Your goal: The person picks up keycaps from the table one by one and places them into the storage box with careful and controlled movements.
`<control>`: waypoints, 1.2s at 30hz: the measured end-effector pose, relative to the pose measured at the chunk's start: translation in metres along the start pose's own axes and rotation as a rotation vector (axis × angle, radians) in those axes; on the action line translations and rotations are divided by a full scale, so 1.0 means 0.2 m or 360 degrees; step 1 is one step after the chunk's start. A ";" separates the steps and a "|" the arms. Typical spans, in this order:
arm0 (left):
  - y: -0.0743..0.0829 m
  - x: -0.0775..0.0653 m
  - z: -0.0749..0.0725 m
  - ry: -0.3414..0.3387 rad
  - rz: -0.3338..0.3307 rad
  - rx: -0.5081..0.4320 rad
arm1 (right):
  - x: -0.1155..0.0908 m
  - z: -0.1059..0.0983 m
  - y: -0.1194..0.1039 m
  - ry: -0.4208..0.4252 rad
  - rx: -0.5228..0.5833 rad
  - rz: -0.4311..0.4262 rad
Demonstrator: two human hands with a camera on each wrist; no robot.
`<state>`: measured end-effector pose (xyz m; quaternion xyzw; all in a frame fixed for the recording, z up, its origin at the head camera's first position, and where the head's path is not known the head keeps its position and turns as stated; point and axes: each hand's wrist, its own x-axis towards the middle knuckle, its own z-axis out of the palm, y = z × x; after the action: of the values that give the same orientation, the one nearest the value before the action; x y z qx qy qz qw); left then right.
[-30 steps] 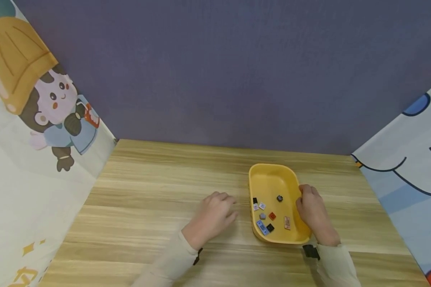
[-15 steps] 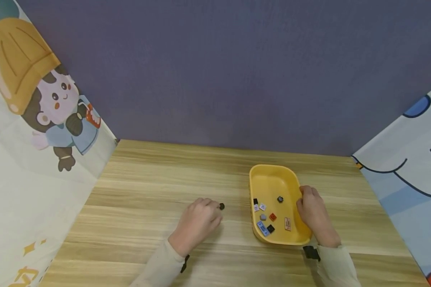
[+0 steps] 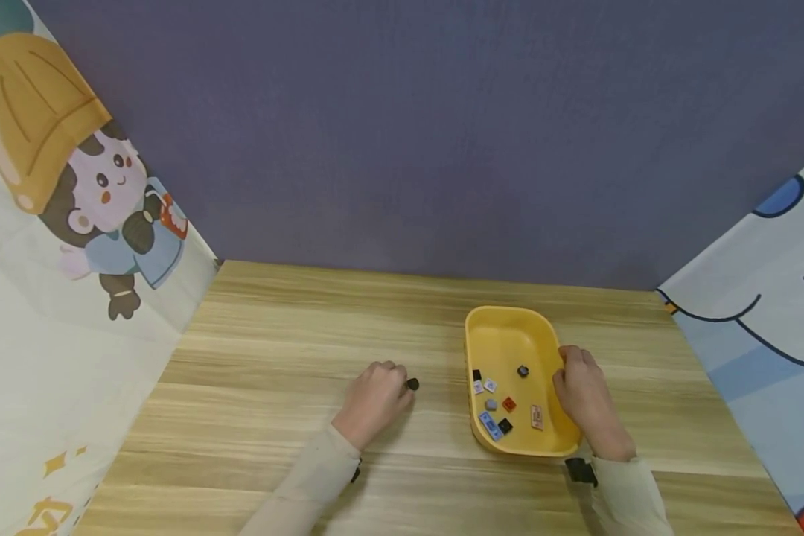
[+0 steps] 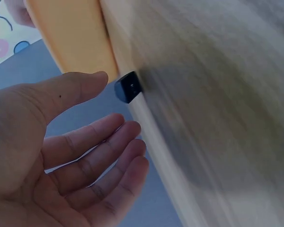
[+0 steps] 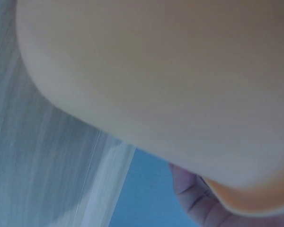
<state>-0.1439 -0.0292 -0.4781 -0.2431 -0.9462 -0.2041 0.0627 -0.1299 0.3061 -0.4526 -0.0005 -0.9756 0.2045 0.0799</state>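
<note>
A small black block (image 3: 412, 384) lies on the wooden table just beyond the fingertips of my left hand (image 3: 374, 400). In the left wrist view the thumb and loosely bent fingers (image 4: 125, 177) stand apart with nothing between them, and the black block (image 4: 128, 87) sits past the thumb tip. My right hand (image 3: 586, 398) grips the right rim of a yellow plastic tray (image 3: 502, 320). Several small pieces lie in the tray, among them an orange block (image 3: 508, 404), a blue oblong piece (image 3: 490, 426) and a pink oblong piece (image 3: 537, 417).
The tray stands on the right half of the wooden table (image 3: 275, 320). A dark blue-grey panel (image 3: 409, 149) rises behind the table's back edge. Printed cloths hang at both sides, one with a cartoon figure (image 3: 107, 179).
My left hand has drawn left, away from the tray, and then shifted slightly. The black block now shows at its fingertips. My right hand and the tray have stayed in place.
</note>
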 end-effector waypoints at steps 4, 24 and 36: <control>0.00 0.02 0.02 -0.0062 -0.0035 0.0009 | 0.00 0.00 0.00 0.0011 0.0003 -0.0009; 0.02 0.04 0.04 -0.0096 -0.0042 0.0032 | 0.00 -0.01 0.00 -0.0064 0.0001 0.0071; 0.01 0.04 0.04 -0.0090 -0.0024 0.0047 | 0.00 -0.01 0.00 -0.0079 -0.0003 0.0089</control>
<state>-0.1496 -0.0197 -0.4833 -0.2407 -0.9523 -0.1836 0.0379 -0.1295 0.3063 -0.4512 -0.0227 -0.9771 0.2057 0.0499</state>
